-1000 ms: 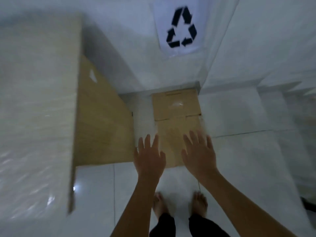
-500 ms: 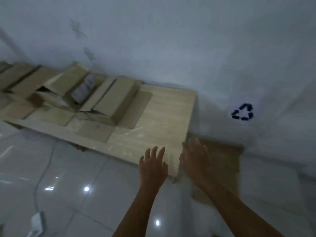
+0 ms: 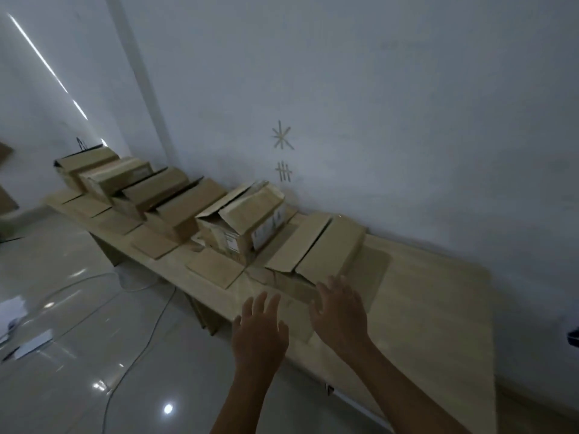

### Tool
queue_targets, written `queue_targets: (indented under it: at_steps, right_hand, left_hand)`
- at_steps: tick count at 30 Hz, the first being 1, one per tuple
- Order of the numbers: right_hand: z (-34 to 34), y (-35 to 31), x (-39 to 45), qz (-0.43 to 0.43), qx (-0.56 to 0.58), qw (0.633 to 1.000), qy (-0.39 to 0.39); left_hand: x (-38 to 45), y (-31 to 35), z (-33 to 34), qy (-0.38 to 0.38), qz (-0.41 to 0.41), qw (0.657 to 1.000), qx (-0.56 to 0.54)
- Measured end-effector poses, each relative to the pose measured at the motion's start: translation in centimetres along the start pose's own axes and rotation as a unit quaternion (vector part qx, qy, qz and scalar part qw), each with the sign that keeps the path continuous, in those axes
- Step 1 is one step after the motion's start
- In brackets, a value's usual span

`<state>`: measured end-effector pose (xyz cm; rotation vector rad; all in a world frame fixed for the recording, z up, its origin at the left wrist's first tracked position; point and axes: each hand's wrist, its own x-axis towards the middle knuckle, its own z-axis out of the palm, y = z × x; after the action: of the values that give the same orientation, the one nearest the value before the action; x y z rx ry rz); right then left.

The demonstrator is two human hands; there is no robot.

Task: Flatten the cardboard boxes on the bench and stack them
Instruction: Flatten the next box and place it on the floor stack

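- Wooden bench (image 3: 438, 308) runs along the white wall (image 3: 376, 89)
- Row of open cardboard boxes (image 3: 175, 198) stands on the bench, flaps spread
- Nearest box (image 3: 329, 249) lies just ahead of both hands
- Left hand (image 3: 260, 336) and right hand (image 3: 340, 314) are raised, fingers straight, holding nothing
- White cable (image 3: 138, 349) trails over the glossy floor (image 3: 62, 371)

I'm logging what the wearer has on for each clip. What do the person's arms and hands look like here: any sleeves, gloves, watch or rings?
Both forearms are bare as far as the frame shows: no sleeves. The left hand and right hand wear no gloves, and no watch, wristband or rings are visible, though the picture is dim and slightly blurred.
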<state>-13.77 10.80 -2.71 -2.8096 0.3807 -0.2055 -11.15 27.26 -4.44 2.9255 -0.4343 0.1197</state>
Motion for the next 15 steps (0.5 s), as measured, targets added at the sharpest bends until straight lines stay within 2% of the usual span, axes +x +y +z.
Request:
queue_targets:
  at_steps: [6, 13, 15]
  right_hand:
    - [2.8, -0.4, 9.6, 0.016, -0.004, 1.000, 0.020]
    - [9.1, 2.7, 19.7, 0.132, 0.006, 0.991, -0.026]
    - [11.1, 4.1, 21.2, 0.161, 0.030, 0.984, -0.067]
  left_hand:
    - [11.0, -2.1, 0.4, -0.002, 0.064, 0.998, -0.002]
    - [22.4, -2.9, 5.6, -0.115, 0.134, 0.983, -0.040]
    - [25.6, -2.8, 7.3, -0.133, 0.145, 0.979, -0.059]
